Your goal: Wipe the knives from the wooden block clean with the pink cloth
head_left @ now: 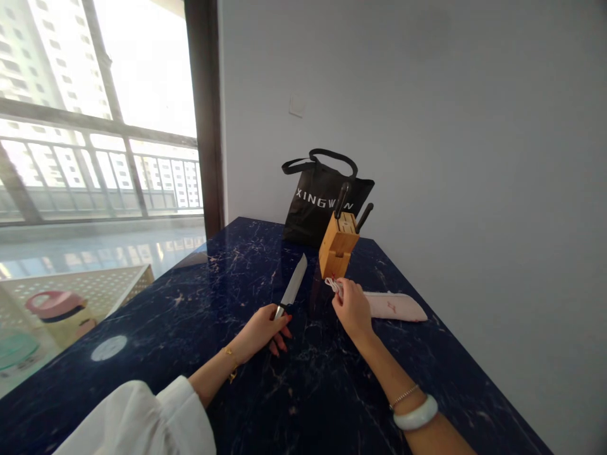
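While I watch through the head camera, I have the left hand (263,325) closed around the handle of a knife (296,278), its thumb along the top and its other fingers curled loosely beneath, just above the dark blue, white-veined tabletop (308,404). The knife is near the middle of my view, its blade pointing away from me and slightly to the right. That blade is long, plain and silvery, pale along its flat and angled at the tip; a dark piece shows where it meets the grip, and most of the handle is hidden by my fingers. My right hand (353,309) is pinching a white cord (332,284), whose loops stick out to the left of the fingertips. On the other side of that hand, a pale pink pouch (398,306) lies flat on the tabletop, long and narrow with a rounded far end and a small darker pink mark; I cannot tell whether my fingers also grip its cloth. Just beyond the right hand stands a light wooden knife block (329,249), two black handles (340,202) rising from its slots. Behind the block, near the wall, a black bag (303,221) with white lettering stands upright, its straps looped above it.
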Motion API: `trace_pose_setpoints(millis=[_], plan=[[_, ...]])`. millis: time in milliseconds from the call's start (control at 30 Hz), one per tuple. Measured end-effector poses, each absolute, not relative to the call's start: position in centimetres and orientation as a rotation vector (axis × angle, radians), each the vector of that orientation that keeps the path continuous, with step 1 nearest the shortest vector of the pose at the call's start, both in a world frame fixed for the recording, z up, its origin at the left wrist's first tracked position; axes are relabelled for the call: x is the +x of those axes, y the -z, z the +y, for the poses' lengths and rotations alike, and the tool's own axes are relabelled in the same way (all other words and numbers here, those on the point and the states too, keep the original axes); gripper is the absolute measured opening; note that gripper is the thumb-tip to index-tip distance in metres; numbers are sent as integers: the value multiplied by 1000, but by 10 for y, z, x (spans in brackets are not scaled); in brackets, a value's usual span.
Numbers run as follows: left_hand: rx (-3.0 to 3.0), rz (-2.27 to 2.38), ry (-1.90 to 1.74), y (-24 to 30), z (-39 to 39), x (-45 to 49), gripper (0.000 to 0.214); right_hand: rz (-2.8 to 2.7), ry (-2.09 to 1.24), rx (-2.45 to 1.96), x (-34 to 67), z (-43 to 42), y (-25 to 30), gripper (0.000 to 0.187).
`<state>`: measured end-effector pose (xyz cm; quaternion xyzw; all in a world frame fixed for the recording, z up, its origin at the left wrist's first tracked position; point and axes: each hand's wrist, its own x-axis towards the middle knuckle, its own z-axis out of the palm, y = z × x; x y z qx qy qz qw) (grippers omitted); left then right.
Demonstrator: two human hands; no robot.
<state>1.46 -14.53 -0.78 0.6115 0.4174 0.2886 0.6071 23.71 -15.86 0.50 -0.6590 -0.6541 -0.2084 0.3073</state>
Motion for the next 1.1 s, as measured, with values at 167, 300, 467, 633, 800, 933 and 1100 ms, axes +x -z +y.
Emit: trace_pose_setpoints(millis=[167, 300, 467, 633, 800, 933, 1100], plan=[[1563, 1018, -594, 16, -140, 16, 24, -1873, 452, -1514, 207, -167, -9, 27], [1629, 1047, -592, 17, -139, 17, 21, -2073, 403, -1384, 191, -169, -6, 21], [1685, 1075, -565, 16, -140, 18, 24, -2154, 354, -1397, 188, -165, -1, 27], [1697, 1075, -560, 14, -140, 16, 26, -2160, 335, -1384, 196, -158, 4, 40], [1680, 1080, -546, 9, -140, 16, 20, -1906, 249, -1393, 211, -144, 11, 45], [1606, 1040, -551, 12, -139, 18, 18, -1805, 144, -1455, 220, -140, 16, 43], [1490, 1039, -585, 17, -138, 20, 20, -1782, 184, -1404, 214, -147, 7, 13]])
